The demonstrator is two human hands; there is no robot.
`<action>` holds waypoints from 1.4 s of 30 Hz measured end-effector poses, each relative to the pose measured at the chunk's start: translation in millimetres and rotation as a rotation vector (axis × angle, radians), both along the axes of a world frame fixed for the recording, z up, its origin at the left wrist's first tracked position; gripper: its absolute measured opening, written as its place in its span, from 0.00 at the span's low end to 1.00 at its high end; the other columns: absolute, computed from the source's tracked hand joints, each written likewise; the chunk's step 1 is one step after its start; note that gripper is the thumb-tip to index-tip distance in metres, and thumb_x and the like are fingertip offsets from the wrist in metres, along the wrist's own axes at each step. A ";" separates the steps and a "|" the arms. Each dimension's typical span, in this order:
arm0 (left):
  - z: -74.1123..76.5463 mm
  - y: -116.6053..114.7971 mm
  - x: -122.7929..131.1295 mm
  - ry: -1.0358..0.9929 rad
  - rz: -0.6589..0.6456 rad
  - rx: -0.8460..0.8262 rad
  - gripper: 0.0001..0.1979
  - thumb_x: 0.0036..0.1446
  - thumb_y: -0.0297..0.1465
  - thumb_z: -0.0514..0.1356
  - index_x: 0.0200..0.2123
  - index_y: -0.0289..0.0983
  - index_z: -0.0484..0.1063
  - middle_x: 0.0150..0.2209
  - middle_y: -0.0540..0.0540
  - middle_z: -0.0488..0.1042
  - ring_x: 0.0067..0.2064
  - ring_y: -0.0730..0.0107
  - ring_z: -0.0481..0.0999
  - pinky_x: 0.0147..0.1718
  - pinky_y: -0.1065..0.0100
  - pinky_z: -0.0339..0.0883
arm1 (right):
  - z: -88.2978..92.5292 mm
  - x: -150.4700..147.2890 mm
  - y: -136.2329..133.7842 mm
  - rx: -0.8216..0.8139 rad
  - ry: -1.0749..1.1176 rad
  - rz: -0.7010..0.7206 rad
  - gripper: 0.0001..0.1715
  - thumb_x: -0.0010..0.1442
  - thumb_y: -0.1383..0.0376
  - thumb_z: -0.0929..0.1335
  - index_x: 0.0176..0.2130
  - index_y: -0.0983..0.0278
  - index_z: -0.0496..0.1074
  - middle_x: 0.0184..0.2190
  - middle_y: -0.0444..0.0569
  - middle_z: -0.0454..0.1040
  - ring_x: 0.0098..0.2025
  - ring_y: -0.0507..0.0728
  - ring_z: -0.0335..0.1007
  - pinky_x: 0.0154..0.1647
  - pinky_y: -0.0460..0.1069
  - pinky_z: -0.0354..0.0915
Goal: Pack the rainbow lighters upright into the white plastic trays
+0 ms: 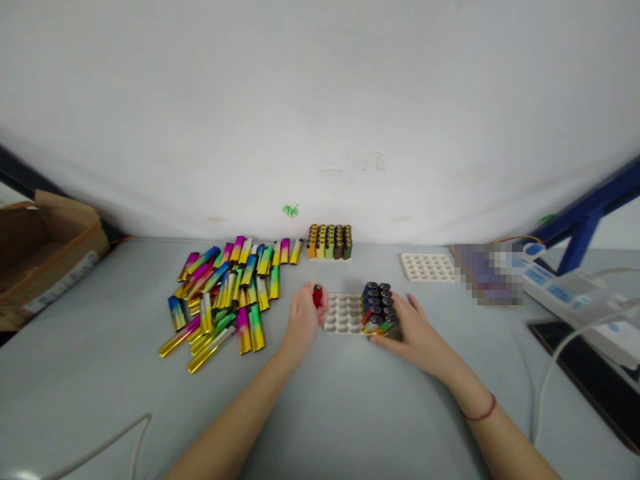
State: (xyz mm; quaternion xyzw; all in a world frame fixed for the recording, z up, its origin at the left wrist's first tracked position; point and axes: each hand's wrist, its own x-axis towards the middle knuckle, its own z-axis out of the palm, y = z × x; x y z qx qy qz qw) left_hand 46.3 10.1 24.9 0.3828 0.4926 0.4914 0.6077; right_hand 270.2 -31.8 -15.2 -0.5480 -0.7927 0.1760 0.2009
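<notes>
My left hand [303,313] is closed around an upright red lighter [317,295], most of it hidden by the fingers. It is beside the left end of a white tray [343,313] with rows of round holes. In the tray's right part, several shiny lighters [379,307] stand upright in rows, dark ends up. My right hand [413,330] is wrapped around the tray's right end, thumb at the front, against the lighters; its other fingers are partly hidden. Left of my left hand lies a loose pile of metallic multicoloured lighters [225,283].
A filled tray of standing lighters [330,241] is at the wall. Another white tray [427,267] lies back right, beside a blurred-out patch [487,273]. Power strips [565,293], a white cable [547,373] and a black flat object [590,380] are right; a cardboard box [55,267] is left.
</notes>
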 end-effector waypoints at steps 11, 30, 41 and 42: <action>-2.3 1.9 2.1 -0.006 0.026 0.120 0.28 0.54 0.55 0.48 0.26 0.36 0.68 0.20 0.51 0.63 0.21 0.74 0.60 0.21 0.71 0.55 | 2.0 0.0 0.7 -0.024 -0.009 -0.009 0.46 0.58 0.47 0.69 0.65 0.66 0.55 0.64 0.65 0.62 0.67 0.68 0.55 0.68 0.70 0.41; -25.7 5.0 3.0 0.102 -0.131 0.281 0.20 0.52 0.43 0.66 0.42 0.37 0.70 0.43 0.41 0.80 0.46 0.61 0.79 0.49 0.60 0.71 | 2.4 -1.3 0.9 -0.021 -0.007 -0.002 0.47 0.58 0.48 0.70 0.66 0.65 0.53 0.64 0.63 0.63 0.67 0.68 0.55 0.68 0.71 0.42; -27.1 5.8 2.6 0.418 -0.219 0.504 0.09 0.59 0.33 0.60 0.42 0.37 0.73 0.43 0.42 0.78 0.47 0.63 0.79 0.49 0.62 0.72 | 4.7 -3.4 0.1 -0.011 0.001 0.000 0.46 0.58 0.50 0.70 0.67 0.63 0.53 0.64 0.62 0.63 0.67 0.67 0.55 0.68 0.71 0.41; -26.7 6.5 2.9 0.456 -0.229 0.535 0.09 0.59 0.33 0.60 0.42 0.37 0.73 0.43 0.42 0.79 0.47 0.63 0.78 0.49 0.62 0.71 | 4.8 -3.4 0.1 -0.009 0.002 0.002 0.46 0.58 0.50 0.70 0.67 0.63 0.52 0.64 0.61 0.63 0.68 0.67 0.55 0.68 0.71 0.41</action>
